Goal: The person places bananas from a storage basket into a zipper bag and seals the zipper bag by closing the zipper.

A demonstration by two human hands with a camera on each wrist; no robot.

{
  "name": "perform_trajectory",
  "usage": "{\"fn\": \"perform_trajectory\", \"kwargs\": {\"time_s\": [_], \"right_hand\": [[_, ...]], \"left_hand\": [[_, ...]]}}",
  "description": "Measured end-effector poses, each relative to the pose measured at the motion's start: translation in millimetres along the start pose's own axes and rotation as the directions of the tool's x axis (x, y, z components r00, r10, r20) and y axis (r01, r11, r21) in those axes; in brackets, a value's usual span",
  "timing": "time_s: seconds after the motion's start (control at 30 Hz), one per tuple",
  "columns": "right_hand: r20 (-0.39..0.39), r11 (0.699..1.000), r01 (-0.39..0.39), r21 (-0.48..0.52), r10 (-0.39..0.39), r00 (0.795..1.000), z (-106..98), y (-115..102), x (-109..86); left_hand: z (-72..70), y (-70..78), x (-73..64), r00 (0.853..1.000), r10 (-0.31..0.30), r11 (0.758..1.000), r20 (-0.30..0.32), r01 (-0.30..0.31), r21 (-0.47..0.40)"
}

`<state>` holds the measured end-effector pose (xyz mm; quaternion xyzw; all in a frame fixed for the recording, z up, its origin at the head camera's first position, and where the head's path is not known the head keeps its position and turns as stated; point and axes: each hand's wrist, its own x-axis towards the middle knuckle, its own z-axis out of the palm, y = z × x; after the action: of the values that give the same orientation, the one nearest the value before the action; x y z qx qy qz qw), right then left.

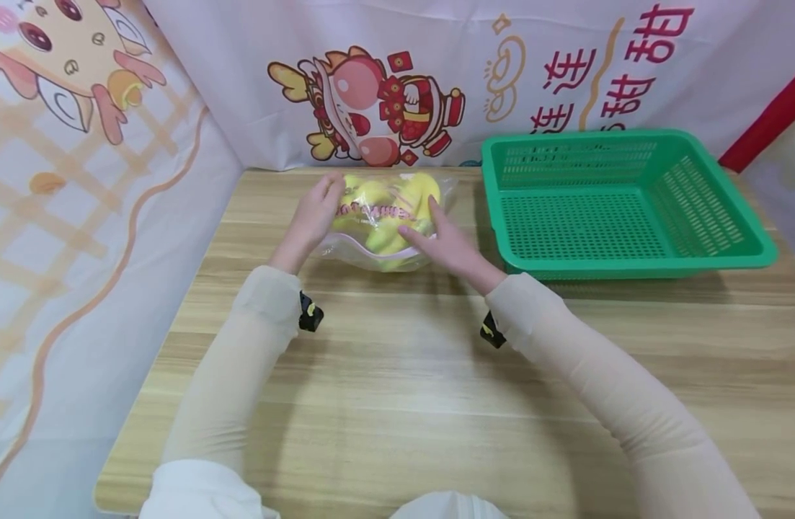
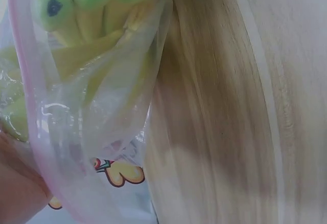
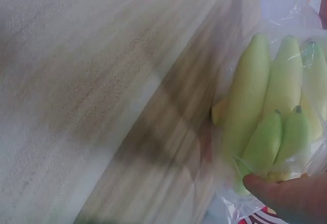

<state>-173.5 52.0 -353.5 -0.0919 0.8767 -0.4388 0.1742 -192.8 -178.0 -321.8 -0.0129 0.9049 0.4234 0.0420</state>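
A clear plastic zip bag (image 1: pixel 345 249) with a pink seal line and pink lettering lies near the back of the table. Yellow-green bananas (image 1: pixel 425 191) fill it, their dark tips showing through the film (image 2: pixel 117 132) in the left wrist view. My left hand (image 1: pixel 311 222) holds the bag's left side, its fingertips partly hidden at the upper corner. At the right end, my right hand (image 1: pixel 452 246) grips the bag, thumb in front and fingers along the side. Small and large bananas (image 3: pixel 248 93) appear beside that thumb (image 3: pixel 276 193) in the right wrist view.
A green perforated plastic basket (image 1: pixel 631 264) stands right of the bag. Behind the wooden table (image 1: pixel 397 389) hangs a printed white cloth (image 1: pixel 228 72), with another patterned cloth along the left side.
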Motion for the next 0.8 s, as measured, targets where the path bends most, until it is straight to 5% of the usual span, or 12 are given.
{"fn": "perform_trajectory", "kwargs": {"time_s": [0.3,0.8], "right_hand": [[0.026,0.999,0.051,-0.012,-0.051,0.998,7,-1,0.8],[0.051,0.992,0.107,-0.069,-0.103,0.993,23,-3,5.3]], "left_hand": [[4.3,-3.0,4.9,0.996,-0.091,0.995,0.026,0.089,0.040],[-0.7,-17.8,5.9,0.999,-0.041,0.999,-0.022,0.040,-0.031]]}}
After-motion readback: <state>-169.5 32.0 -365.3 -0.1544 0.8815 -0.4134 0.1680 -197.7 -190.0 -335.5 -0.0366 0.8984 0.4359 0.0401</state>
